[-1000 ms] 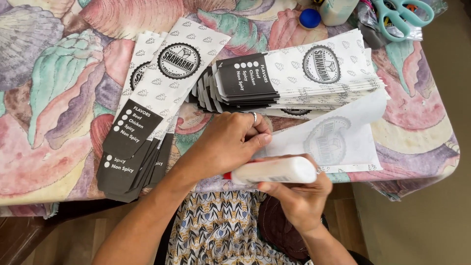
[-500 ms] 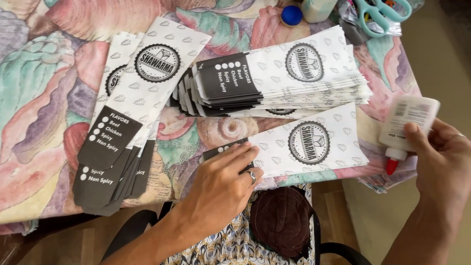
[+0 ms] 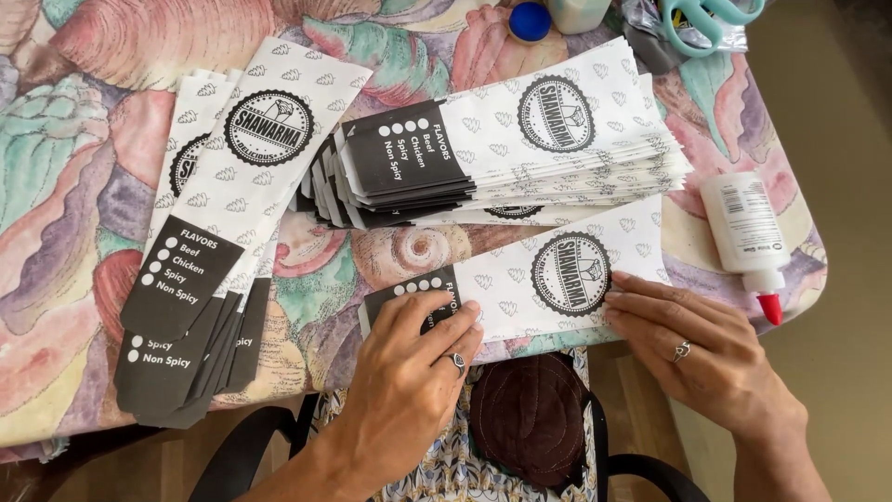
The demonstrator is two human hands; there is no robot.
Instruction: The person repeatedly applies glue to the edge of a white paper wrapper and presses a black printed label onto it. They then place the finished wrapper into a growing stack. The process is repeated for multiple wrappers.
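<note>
At the table's [image 3: 56, 390] near edge, a left hand [image 3: 409, 372] and a right hand [image 3: 706, 349] are pressing flat, fingers spread, on a white-and-black paper sleeve [image 3: 520, 284], gripping nothing. To the left, a fanned pile [image 3: 200, 279] is overhanging the edge; a larger stack [image 3: 502, 158] is lying behind the sleeve. A glue bottle [image 3: 746, 228] is resting near the right edge.
</note>
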